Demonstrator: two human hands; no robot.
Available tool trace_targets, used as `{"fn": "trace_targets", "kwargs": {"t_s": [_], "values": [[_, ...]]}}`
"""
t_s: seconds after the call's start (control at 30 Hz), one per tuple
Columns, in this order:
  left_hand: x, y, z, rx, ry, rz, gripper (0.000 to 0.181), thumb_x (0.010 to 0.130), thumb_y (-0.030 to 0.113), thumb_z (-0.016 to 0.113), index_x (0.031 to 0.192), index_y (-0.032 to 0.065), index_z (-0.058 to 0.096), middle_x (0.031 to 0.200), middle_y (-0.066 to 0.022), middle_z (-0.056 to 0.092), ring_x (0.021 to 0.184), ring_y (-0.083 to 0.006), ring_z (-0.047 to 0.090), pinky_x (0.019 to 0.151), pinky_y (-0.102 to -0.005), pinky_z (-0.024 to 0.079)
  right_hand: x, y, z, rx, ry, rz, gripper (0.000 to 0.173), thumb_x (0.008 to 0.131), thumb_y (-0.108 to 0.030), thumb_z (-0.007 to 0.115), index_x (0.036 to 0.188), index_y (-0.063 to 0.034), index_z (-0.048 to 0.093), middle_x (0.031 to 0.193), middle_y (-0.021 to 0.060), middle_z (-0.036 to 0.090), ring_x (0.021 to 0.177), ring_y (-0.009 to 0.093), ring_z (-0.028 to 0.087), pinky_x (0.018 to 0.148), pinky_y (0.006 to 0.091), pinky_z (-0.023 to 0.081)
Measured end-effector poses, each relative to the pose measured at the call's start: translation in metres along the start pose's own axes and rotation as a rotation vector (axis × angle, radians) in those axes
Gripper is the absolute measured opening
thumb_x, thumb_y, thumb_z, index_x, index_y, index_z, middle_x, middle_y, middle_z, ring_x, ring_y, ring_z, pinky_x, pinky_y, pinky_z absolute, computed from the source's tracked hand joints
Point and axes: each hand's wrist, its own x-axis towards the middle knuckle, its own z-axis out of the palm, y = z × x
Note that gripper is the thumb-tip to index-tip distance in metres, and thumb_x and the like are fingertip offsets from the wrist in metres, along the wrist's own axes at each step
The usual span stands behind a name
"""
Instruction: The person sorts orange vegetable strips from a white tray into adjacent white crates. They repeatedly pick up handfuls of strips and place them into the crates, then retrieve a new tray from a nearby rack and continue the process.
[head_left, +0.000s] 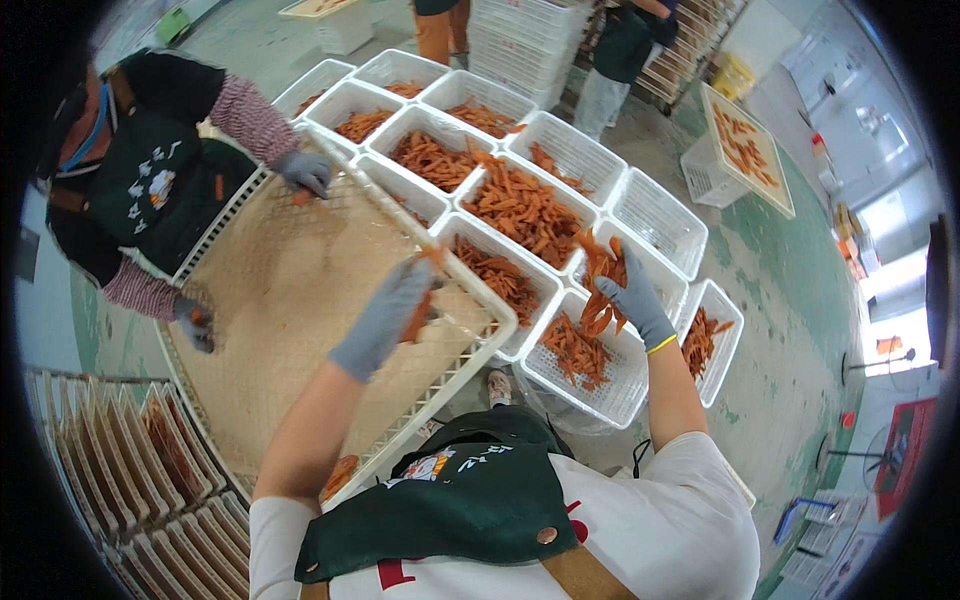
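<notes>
My left hand (390, 311), in a grey glove, grips a few reddish-orange dried food strips (417, 321) over the right part of a large mesh-lined drying tray (300, 300). My right hand (637, 289), gloved too, holds a bunch of the same strips (600, 289) above the white plastic baskets. Just below that bunch, a basket (626, 375) has a small heap of strips (576, 349) in it. A fuller basket holds a large pile of strips (525, 206) beyond. Near my body, more strips (341, 476) lie at the tray's edge.
A co-worker (157, 172) with gloved hands stands across the tray at left. Racks of stacked trays (127, 450) fill the lower left. Stacked baskets (525, 45) and two more people stand at the back. A tray of strips (746, 150) rests on a basket at right.
</notes>
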Motion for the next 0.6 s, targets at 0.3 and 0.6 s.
{"fn": "trace_targets", "kwargs": {"t_s": [0.3, 0.6], "values": [[0.083, -0.052, 0.205, -0.035, -0.254, -0.020, 0.051, 0.097, 0.041, 0.057, 0.127, -0.0004, 0.055, 0.115, -0.0068, 0.061, 0.106, -0.0123, 0.056, 0.091, -0.0267, 0.046, -0.095, 0.115, -0.014, -0.115, -0.030, 0.358, 0.093, 0.073, -0.039, 0.082, 0.147, -0.0068, 0.036, 0.147, 0.0226, 0.040, 0.137, 0.039, 0.037, 0.112, 0.0432, 0.033], [0.055, -0.025, 0.118, 0.034, -0.005, 0.155, 0.037, 0.100, 0.018, 0.054, 0.131, -0.0019, 0.055, 0.121, -0.0090, 0.062, 0.111, -0.0158, 0.057, 0.099, -0.0285, 0.045, -0.063, 0.181, -0.019, -0.336, 0.041, 0.352, 0.087, 0.073, -0.050, 0.078, 0.140, -0.0056, 0.045, 0.139, 0.0251, 0.046, 0.125, 0.042, 0.048, 0.103, 0.0467, 0.042]]}}
